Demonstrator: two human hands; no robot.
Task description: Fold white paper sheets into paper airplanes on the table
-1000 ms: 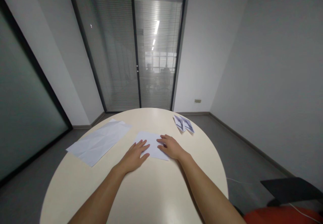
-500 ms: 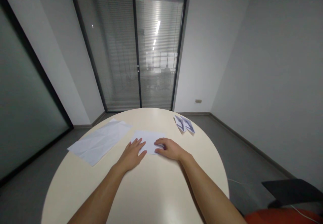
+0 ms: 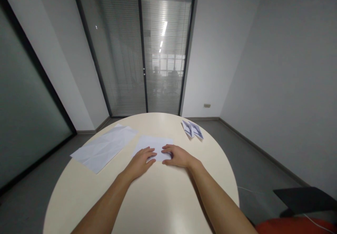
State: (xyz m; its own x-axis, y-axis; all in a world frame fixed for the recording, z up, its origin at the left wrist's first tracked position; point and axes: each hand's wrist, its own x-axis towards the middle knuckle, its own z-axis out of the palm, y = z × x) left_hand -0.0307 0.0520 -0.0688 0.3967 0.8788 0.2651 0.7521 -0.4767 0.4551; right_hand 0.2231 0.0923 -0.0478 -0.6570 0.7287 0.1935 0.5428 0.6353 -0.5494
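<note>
A white sheet of paper (image 3: 157, 142) lies flat on the round cream table (image 3: 155, 199), in front of me. On its left part rests my left hand (image 3: 140, 163), fingers stretched forward and a little apart, thumb by the near edge. My right hand (image 3: 177, 156) lies on the sheet's right part, fingers slightly curved with a gap between thumb and forefinger. Neither hand grips the paper. The hands cover the sheet's lower left and right sides.
A larger creased white sheet (image 3: 105, 149) lies at the left, its corner reaching the table edge. Folded printed paper pieces (image 3: 192, 130) stand at the far right. Beside the table at lower right is a chair with a black part (image 3: 305, 199) and red seat (image 3: 292, 226).
My left hand has shifted slightly to the right, and its fingers have come closer together and point more to the right. The right hand is almost unmoved.
</note>
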